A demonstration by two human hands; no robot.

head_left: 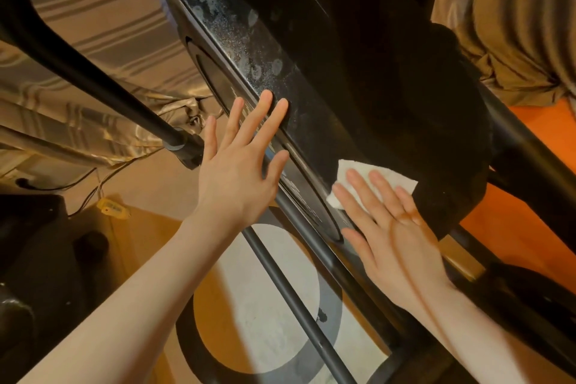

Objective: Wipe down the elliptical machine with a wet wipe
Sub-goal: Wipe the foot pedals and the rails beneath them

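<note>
While left hand [237, 165] lies flat, fingers straight, on elliptical machine [311, 78] housing edge, right hand [389, 227] presses wet wipe [349, 170] onto dusty black top, fingers extended, gripping nothing.

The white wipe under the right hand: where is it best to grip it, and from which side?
Probably the free corner of the white wipe beyond the fingertips of the right hand. Come from above the dark housing: the wipe lies flat, pressed under straight fingers, with only that edge exposed.

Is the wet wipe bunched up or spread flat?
Flat: the wet wipe lies under the straight fingers of the right hand on the housing.
</note>
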